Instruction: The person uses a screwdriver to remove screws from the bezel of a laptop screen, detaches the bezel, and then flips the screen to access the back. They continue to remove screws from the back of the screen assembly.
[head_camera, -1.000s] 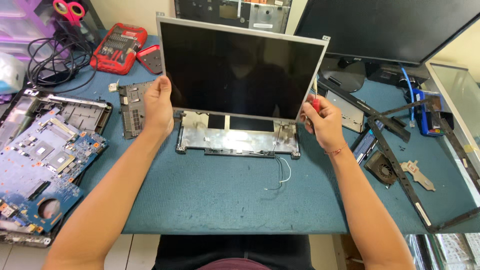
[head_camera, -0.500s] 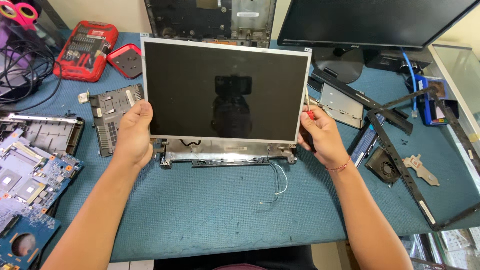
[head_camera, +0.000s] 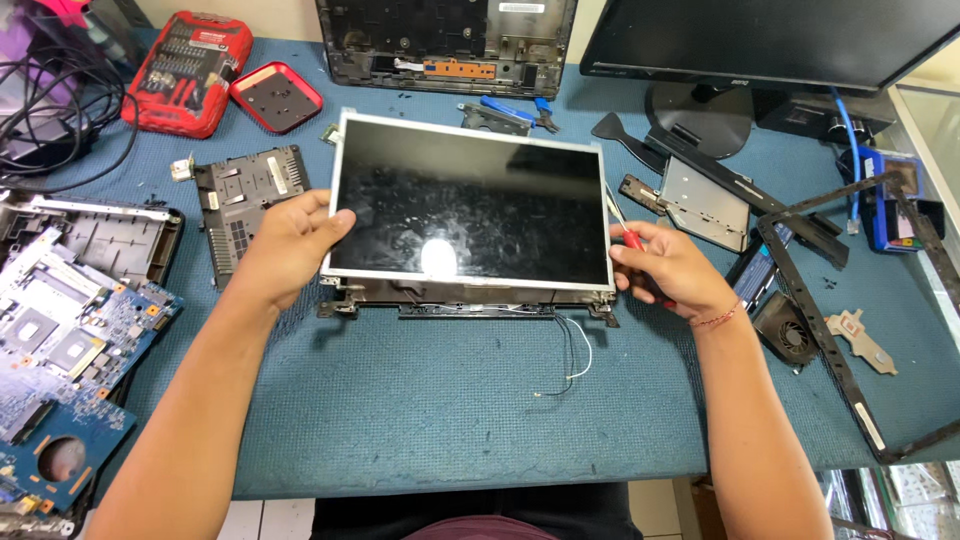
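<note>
- So the bare screen panel (head_camera: 470, 205) got tipped back since a second ago, now lying flatter mid-table.
- left hand (head_camera: 285, 245) grips its left edge.
- right hand (head_camera: 660, 268) steadies the right, fingers pinching a red screwdriver (head_camera: 630, 238).

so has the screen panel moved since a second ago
Yes. The screen panel has tipped back flatter; its top edge now lies nearer the black laptop base behind it.

Left hand (head_camera: 285, 245) at left edge of screen panel (head_camera: 470, 205), thumb over front, fingers behind, forearm extended. Right hand (head_camera: 665, 268) at panel's right edge, fist curled closed, wrist bent inward.
</note>
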